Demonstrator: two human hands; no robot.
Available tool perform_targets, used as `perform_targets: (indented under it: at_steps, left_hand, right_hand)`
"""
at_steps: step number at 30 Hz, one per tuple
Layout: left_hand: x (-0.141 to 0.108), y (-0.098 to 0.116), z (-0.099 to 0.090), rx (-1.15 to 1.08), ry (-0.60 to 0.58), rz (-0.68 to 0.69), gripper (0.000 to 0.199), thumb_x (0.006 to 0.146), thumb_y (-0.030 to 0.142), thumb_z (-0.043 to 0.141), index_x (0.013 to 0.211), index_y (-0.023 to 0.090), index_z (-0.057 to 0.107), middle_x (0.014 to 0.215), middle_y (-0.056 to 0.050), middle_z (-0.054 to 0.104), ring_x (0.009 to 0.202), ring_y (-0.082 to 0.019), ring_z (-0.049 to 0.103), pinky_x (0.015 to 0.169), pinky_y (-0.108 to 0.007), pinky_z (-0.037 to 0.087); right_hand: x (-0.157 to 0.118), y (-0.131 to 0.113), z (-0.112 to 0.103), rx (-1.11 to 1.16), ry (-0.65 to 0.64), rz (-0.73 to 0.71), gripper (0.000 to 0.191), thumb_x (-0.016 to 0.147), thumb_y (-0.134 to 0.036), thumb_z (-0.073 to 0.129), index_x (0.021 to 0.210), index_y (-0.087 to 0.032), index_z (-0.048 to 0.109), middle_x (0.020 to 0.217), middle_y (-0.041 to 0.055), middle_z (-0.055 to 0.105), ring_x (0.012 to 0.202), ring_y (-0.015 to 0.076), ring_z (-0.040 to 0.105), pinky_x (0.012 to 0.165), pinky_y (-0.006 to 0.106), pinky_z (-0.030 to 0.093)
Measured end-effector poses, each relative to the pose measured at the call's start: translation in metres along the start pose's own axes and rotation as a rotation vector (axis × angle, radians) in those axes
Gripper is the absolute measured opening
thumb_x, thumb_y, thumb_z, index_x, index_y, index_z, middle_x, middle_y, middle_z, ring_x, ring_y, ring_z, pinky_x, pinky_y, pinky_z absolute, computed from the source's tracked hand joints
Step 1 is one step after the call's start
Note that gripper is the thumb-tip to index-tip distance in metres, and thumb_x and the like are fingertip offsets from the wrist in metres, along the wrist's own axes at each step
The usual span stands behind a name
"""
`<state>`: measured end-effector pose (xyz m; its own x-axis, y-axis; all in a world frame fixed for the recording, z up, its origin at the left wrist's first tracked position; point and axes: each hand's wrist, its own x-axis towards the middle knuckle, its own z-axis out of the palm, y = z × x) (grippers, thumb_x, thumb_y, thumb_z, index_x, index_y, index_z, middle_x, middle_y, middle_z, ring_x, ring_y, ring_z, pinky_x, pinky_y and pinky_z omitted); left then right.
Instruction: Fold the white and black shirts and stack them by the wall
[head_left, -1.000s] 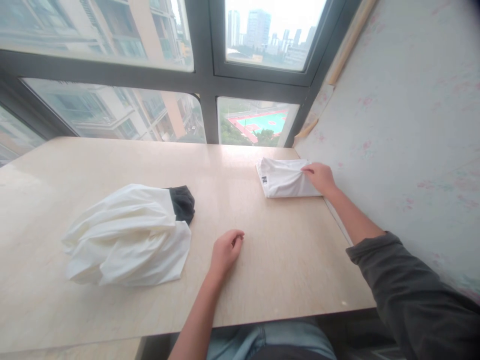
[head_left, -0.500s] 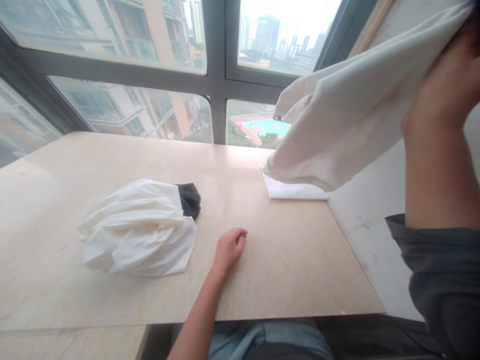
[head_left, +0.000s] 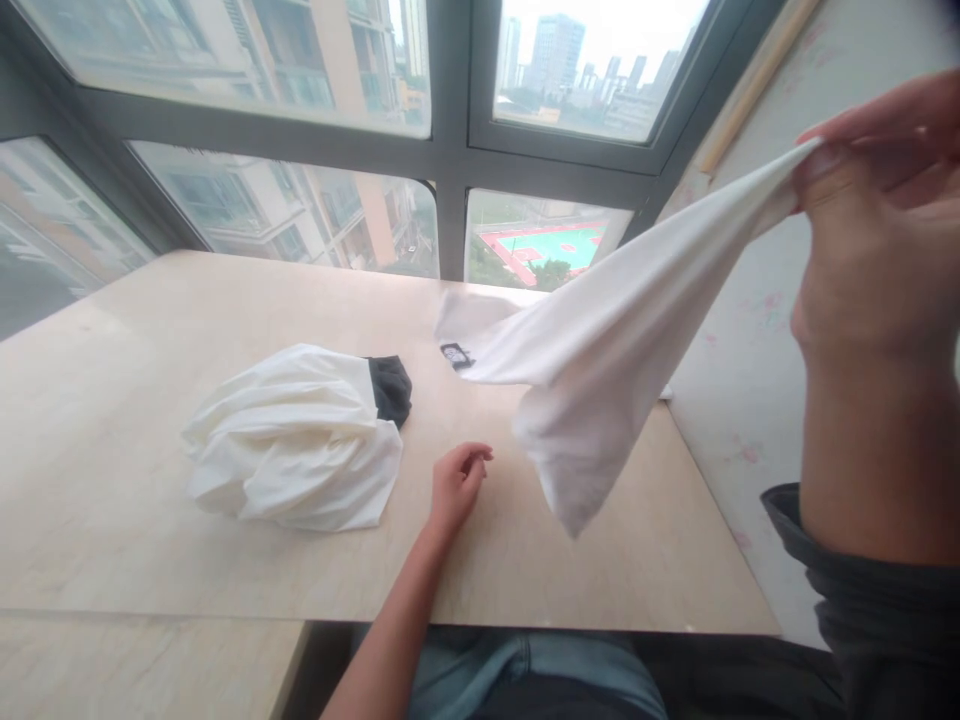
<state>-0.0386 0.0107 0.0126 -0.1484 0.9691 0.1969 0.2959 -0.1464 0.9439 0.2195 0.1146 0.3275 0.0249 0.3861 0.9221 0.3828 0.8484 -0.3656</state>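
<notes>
My right hand [head_left: 874, 190], raised at the upper right, pinches one end of a white shirt [head_left: 600, 330] between thumb and fingers. The cloth hangs slantwise down to the left, over the table. A small black printed label [head_left: 455, 355] shows near its far end. My left hand [head_left: 459, 480] rests on the table with fingers loosely bent and nothing in it. Left of that hand lies a bunched white garment [head_left: 292, 440] with a black part [head_left: 391, 390] at its right end.
The pale table [head_left: 247, 580] runs up to a grey-framed window [head_left: 450, 150]. A patterned wall [head_left: 750, 400] borders it on the right. Behind the hanging cloth, a small corner of a white folded item [head_left: 666, 393] shows at the table's right edge.
The white shirt has swung down and left, its far end now lower over the table. It covers most of the folded white item. My left hand stays in place.
</notes>
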Motion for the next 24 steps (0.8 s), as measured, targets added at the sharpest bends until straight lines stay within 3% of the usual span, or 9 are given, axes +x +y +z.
perform_targets:
  at_steps: [2, 5, 8, 11, 14, 18, 21, 23, 24]
  left_hand:
    - [-0.003, 0.005, -0.004, -0.037, 0.154, -0.038, 0.019, 0.085, 0.019, 0.048, 0.09, 0.018, 0.065, 0.083, -0.002, 0.07, 0.062, -0.011, 0.061, 0.059, -0.023, 0.048]
    - [-0.012, 0.026, -0.012, -0.071, 0.37, -0.063, 0.017, 0.089, 0.022, 0.045, 0.088, 0.018, 0.062, 0.07, 0.002, 0.06, 0.059, -0.011, 0.054, 0.056, -0.022, 0.044]
    - [-0.017, 0.064, -0.019, -0.104, 0.437, 0.014, 0.016, 0.092, 0.025, 0.047, 0.094, 0.019, 0.063, 0.065, 0.004, 0.052, 0.06, -0.011, 0.051, 0.058, -0.022, 0.043]
    - [-0.011, 0.106, -0.018, 0.018, 0.222, 0.154, 0.025, 0.093, 0.03, 0.054, 0.116, 0.022, 0.059, 0.082, 0.001, 0.059, 0.068, -0.011, 0.055, 0.066, -0.024, 0.047]
    - [0.002, 0.128, -0.005, 0.389, -0.02, 0.25, 0.038, 0.094, 0.038, 0.055, 0.129, 0.024, 0.053, 0.095, -0.002, 0.062, 0.072, -0.013, 0.057, 0.067, -0.026, 0.047]
    - [0.009, 0.118, 0.021, 0.892, -0.28, 0.246, 0.05, 0.083, 0.054, 0.067, 0.119, 0.021, 0.06, 0.101, -0.009, 0.063, 0.09, -0.026, 0.062, 0.066, -0.031, 0.046]
    - [0.006, 0.101, 0.033, 0.986, -0.471, 0.129, 0.028, 0.082, 0.042, 0.072, 0.095, 0.019, 0.066, 0.089, -0.009, 0.066, 0.081, -0.027, 0.065, 0.062, -0.03, 0.043]
    - [0.008, 0.095, 0.031, 0.971, -0.511, 0.076, 0.013, 0.089, 0.031, 0.062, 0.088, 0.019, 0.067, 0.079, -0.007, 0.067, 0.071, -0.024, 0.065, 0.06, -0.029, 0.041]
    - [0.011, 0.095, 0.026, 0.963, -0.513, 0.069, 0.016, 0.093, 0.028, 0.056, 0.086, 0.019, 0.067, 0.076, -0.006, 0.067, 0.069, -0.022, 0.065, 0.06, -0.029, 0.041]
  right_hand:
    - [-0.008, -0.006, 0.012, -0.014, -0.003, -0.029, 0.017, 0.079, -0.021, 0.08, 0.094, -0.022, 0.074, 0.089, -0.0033, 0.07, 0.09, 0.0154, 0.067, 0.082, 0.032, 0.055]
    - [-0.025, -0.016, 0.03, 0.01, -0.13, 0.063, 0.008, 0.084, -0.015, 0.074, 0.091, -0.02, 0.073, 0.085, -0.0011, 0.07, 0.076, 0.0128, 0.067, 0.07, 0.03, 0.058]
    - [-0.043, -0.025, 0.045, 0.173, -0.094, 0.135, 0.009, 0.087, -0.011, 0.069, 0.087, -0.019, 0.07, 0.084, -0.0022, 0.067, 0.065, 0.0081, 0.064, 0.056, 0.023, 0.053]
    - [-0.059, -0.03, 0.057, 0.261, -0.235, 0.233, 0.007, 0.088, -0.014, 0.068, 0.086, -0.02, 0.07, 0.089, -0.0015, 0.066, 0.068, 0.008, 0.064, 0.057, 0.023, 0.053]
    - [-0.076, -0.021, 0.061, 0.301, -0.384, 0.344, 0.005, 0.089, -0.023, 0.066, 0.087, -0.021, 0.07, 0.094, -0.0005, 0.066, 0.07, 0.0089, 0.064, 0.063, 0.025, 0.056]
    - [-0.118, 0.022, 0.049, 0.272, -0.413, 0.607, 0.011, 0.083, -0.029, 0.069, 0.087, -0.019, 0.069, 0.087, 0.0011, 0.069, 0.07, 0.0123, 0.066, 0.063, 0.027, 0.055]
    - [-0.177, 0.067, 0.027, 0.152, -0.397, 0.842, 0.016, 0.076, -0.031, 0.068, 0.085, -0.018, 0.07, 0.075, 0.0016, 0.069, 0.068, 0.0162, 0.066, 0.063, 0.029, 0.053]
    - [-0.225, 0.092, 0.01, 0.007, -0.368, 0.97, 0.019, 0.074, -0.033, 0.064, 0.083, -0.017, 0.07, 0.068, 0.002, 0.067, 0.066, 0.0184, 0.066, 0.064, 0.031, 0.052]
    - [-0.248, 0.101, 0.002, -0.089, -0.347, 1.01, 0.02, 0.074, -0.033, 0.061, 0.084, -0.017, 0.07, 0.07, 0.0031, 0.068, 0.067, 0.0192, 0.066, 0.066, 0.033, 0.051]
